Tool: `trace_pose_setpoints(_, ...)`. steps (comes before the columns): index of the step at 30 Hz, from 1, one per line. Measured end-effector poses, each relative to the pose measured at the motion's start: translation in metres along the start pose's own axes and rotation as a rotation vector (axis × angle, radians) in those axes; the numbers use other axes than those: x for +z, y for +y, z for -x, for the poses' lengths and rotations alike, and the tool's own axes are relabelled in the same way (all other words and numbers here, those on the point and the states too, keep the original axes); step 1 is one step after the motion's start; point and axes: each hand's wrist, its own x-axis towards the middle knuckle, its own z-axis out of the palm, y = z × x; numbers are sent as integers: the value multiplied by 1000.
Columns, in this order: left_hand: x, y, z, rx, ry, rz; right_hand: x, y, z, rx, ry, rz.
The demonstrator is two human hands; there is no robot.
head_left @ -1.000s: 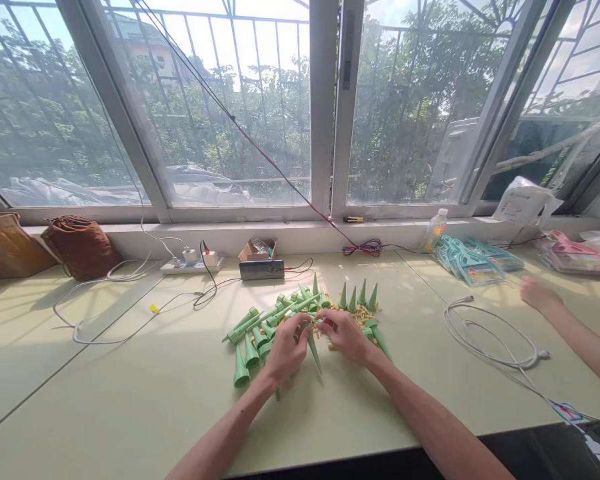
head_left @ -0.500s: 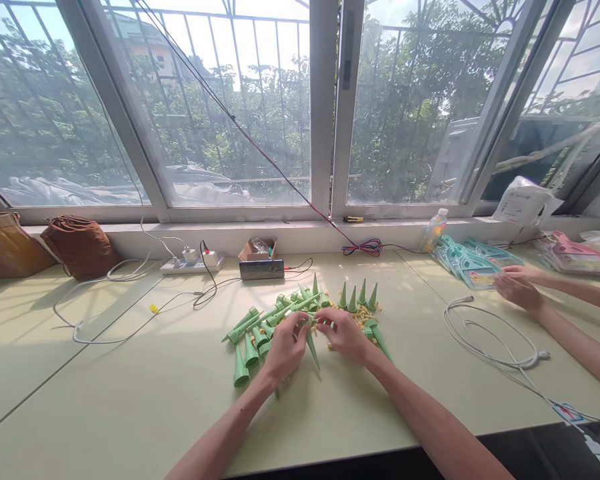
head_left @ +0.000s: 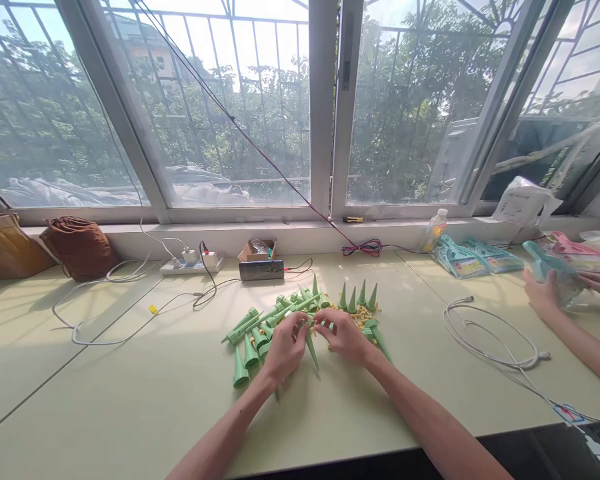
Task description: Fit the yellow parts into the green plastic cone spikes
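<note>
My left hand (head_left: 289,343) is closed on a green cone (head_left: 313,352), whose tip points down toward the table's front edge. Close beside it, my right hand (head_left: 345,335) has its fingers pinched at the cone's wide end; whatever small thing they hold is hidden. A heap of green cones (head_left: 251,352) lies to the left of and behind my hands. Small yellow pieces (head_left: 363,313) are scattered behind my right hand, and several green cones (head_left: 353,299) stand upright among them. Another green cone (head_left: 379,340) lies to the right of my right hand.
At the right, another person's hands (head_left: 543,293) hold a teal packaged item (head_left: 555,267). Similar teal packs (head_left: 463,259), a bottle (head_left: 435,230) and a coiled white cable (head_left: 505,363) are nearby. A phone (head_left: 261,270), power strip (head_left: 193,265) and brown bag (head_left: 80,247) stand toward the window.
The other person's hands have moved right, taking a teal pack away from the pile. My own hands have stayed almost in place around the cone.
</note>
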Motion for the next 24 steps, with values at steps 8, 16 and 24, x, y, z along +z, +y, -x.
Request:
trace_pose_setpoints(8,0,2,1,1,-30,3,0,0,-1,24,11,-18)
trace_pose_setpoints(16,0,-2,2,56,-81,-13,-2,0,0,48,12,9)
trace_pose_setpoints(24,1,-4,1,52,-93,-39,-1,0,1,25,-16,39)
